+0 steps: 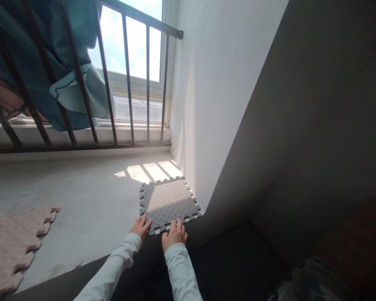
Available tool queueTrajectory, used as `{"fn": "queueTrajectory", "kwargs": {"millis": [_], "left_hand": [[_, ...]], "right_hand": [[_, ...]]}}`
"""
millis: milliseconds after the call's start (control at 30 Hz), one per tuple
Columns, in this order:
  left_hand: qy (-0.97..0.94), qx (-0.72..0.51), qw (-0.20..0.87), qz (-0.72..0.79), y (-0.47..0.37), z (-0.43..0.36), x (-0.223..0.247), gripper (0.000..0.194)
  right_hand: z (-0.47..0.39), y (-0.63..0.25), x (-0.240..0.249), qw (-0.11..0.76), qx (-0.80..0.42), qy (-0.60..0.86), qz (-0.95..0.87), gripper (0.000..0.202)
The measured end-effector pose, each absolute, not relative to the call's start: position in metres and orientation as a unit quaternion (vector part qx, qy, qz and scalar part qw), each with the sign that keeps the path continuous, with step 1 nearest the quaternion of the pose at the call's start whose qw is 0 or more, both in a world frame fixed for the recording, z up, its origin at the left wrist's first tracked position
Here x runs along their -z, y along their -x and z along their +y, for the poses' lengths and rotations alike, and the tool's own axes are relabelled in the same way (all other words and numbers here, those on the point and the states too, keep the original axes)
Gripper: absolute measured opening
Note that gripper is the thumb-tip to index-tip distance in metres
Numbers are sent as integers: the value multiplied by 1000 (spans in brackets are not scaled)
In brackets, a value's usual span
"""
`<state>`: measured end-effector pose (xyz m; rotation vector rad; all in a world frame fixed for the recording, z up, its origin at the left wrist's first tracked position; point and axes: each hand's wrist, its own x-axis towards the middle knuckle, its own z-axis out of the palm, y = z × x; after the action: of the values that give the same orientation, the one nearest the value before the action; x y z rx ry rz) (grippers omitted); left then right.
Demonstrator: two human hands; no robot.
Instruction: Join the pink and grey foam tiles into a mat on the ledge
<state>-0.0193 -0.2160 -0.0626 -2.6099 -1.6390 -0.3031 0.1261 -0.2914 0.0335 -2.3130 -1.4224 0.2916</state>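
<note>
A grey foam mat tile [169, 198] with notched edges lies flat on the ledge, in the corner beside the white wall. Its near edge lines up with the ledge's front edge. My left hand [141, 227] rests at the tile's near left corner, fingers apart and touching it. At the near edge, right of the middle, my right hand [175, 233] has its fingertips on the tile, the fingers bent and slightly spread. Sunlight falls across the far part of the tile.
A pink foam mat [15, 246] lies on the concrete ledge [90, 196] at the left. Dark metal railings [130, 79] stand before the window, with a teal curtain [72, 50] behind them. The white wall [213, 96] bounds the right; below the ledge it is dark.
</note>
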Motion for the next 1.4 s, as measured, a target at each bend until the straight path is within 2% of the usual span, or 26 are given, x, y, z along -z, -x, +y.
{"fn": "queueTrajectory", "kwargs": {"millis": [167, 367, 467, 567, 800, 967, 1133, 1267, 1400], "left_hand": [[827, 57, 55, -557, 47, -234, 33, 46], [691, -10, 167, -703, 204, -264, 32, 41], [681, -14, 151, -717, 278, -281, 37, 39], [712, 10, 111, -693, 309, -292, 31, 41], [710, 13, 114, -695, 294, -297, 0, 39], [714, 54, 120, -688, 310, -298, 12, 27], [717, 123, 131, -674, 315, -290, 11, 28], [721, 200, 128, -651, 278, -273, -14, 28], [756, 219, 79, -612, 198, -253, -31, 28]], "right_hand": [[-290, -127, -33, 184, -109, 828, -519, 39], [-287, -129, -34, 165, -119, 829, -521, 37], [-284, -126, -36, 150, -126, 826, -528, 38], [-284, -120, -37, 137, -130, 820, -540, 37], [-288, -117, -39, 135, -125, 813, -553, 37], [-293, -124, -42, 145, -124, 818, -542, 40], [-296, -126, -44, 157, -118, 823, -533, 40], [-296, -123, -43, 158, -110, 820, -540, 39], [-295, -119, -41, 161, -109, 817, -543, 39]]}}
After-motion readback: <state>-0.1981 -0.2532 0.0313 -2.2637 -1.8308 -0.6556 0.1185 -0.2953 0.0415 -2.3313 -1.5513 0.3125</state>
